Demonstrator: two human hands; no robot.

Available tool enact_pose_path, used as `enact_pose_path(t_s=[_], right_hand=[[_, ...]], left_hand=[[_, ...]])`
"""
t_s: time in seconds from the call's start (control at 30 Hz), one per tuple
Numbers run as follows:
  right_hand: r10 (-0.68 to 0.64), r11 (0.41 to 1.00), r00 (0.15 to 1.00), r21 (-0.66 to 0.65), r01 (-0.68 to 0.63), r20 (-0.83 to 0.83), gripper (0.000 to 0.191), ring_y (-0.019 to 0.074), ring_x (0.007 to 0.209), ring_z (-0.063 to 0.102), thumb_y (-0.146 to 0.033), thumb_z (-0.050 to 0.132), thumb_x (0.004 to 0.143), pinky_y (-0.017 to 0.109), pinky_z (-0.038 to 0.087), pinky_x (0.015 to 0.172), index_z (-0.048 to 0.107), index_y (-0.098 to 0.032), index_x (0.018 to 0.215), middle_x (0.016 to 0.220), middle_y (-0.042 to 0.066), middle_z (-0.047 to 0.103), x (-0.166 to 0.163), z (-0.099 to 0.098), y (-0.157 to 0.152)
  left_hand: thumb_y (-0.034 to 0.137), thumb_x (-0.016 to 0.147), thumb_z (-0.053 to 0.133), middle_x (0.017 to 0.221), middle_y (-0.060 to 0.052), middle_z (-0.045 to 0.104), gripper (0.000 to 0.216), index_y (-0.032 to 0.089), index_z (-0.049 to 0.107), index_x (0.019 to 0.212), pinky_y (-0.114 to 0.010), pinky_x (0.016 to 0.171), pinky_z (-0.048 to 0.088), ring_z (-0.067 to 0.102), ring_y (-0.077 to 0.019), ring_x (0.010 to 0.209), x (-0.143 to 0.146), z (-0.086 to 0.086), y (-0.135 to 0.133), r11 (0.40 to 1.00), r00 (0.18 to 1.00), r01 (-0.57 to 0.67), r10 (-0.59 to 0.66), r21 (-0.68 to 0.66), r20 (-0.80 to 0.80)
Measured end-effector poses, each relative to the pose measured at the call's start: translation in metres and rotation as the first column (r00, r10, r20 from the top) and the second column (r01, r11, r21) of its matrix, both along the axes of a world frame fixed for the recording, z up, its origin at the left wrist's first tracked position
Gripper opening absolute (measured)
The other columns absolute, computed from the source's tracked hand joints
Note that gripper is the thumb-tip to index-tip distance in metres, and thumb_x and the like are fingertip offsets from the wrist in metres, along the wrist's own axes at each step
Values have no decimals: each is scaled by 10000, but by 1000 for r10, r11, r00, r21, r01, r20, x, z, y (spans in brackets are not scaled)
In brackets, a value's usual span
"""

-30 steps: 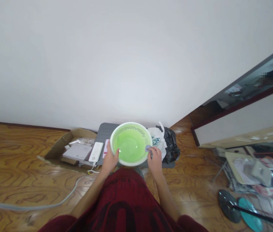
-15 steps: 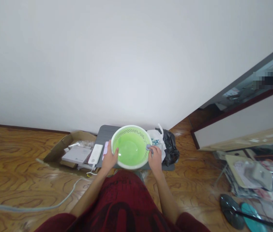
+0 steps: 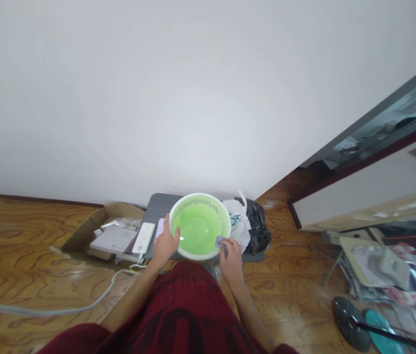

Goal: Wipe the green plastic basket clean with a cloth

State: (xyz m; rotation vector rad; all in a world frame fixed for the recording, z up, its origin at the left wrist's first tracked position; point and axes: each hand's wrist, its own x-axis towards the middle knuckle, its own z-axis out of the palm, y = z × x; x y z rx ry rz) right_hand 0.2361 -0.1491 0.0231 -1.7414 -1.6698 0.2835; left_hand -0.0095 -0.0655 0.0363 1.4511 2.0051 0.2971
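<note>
Currently the left hand [image 3: 164, 242] is gripping the near-left rim of the green strainer bowl [image 3: 199, 227], thumb hooked inside and fingers wrapping outside. The right hand [image 3: 230, 251] is pinching a small grey-blue cloth [image 3: 219, 241] against the near-right rim. The bowl is sitting between the two hands on the grey table [image 3: 155, 205], which is running out just beyond the fingertips. Judging by the grips, the rim is being wiped. To do that well, the left hand should be bracing the bowl firmly while the cloth is travelling flat along the edge with light pressure, so the bowl is not tipping or sliding towards the white bag [image 3: 238, 222] and the black bag [image 3: 258, 225] crowding in just right of the right hand. A white slab-shaped device [image 3: 145, 237] is lying just left of the left hand, with an open cardboard box [image 3: 93, 225] farther left on the floor. Hard to make out: whether the bowl is holding water, since only a glint is showing; how the cloth is folded; the right fingertips, hidden under the cloth; and the near table edge, which the red garment is covering.
</note>
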Motion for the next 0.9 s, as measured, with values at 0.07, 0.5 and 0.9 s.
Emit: enact_pose_path(t_s=[0.07, 0.5, 0.9], right_hand=[[-6, 1000, 1000, 15, 6, -5, 229, 231, 1102, 526, -198, 465, 942, 430, 420, 1011, 679, -200, 1022, 1119, 110, 607, 2, 0, 8], [-77, 994, 996, 79, 81, -53, 236, 229, 1101, 552, -122, 434, 875, 415, 422, 1033, 657, -165, 940, 1074, 119, 633, 19, 1, 73], [-110, 992, 994, 67, 111, -8, 237, 258, 1077, 556, -134, 486, 874, 429, 455, 982, 677, -218, 986, 1102, 112, 614, 11, -6, 18]], left_hand=[[499, 964, 400, 1058, -232, 735, 805, 133, 76, 1604, -423, 814, 516, 731, -352, 960, -4, 0, 4, 997, 998, 62, -62, -39, -7], [432, 965, 393, 1019, -222, 742, 837, 94, -50, 1590, -394, 774, 525, 752, -304, 822, -14, -6, 17, 978, 981, 194, -192, -81, 34], [564, 959, 383, 1177, -239, 703, 843, 157, 30, 1608, -449, 868, 517, 722, -354, 999, -4, -7, 4, 995, 996, 86, -84, -44, 44]])
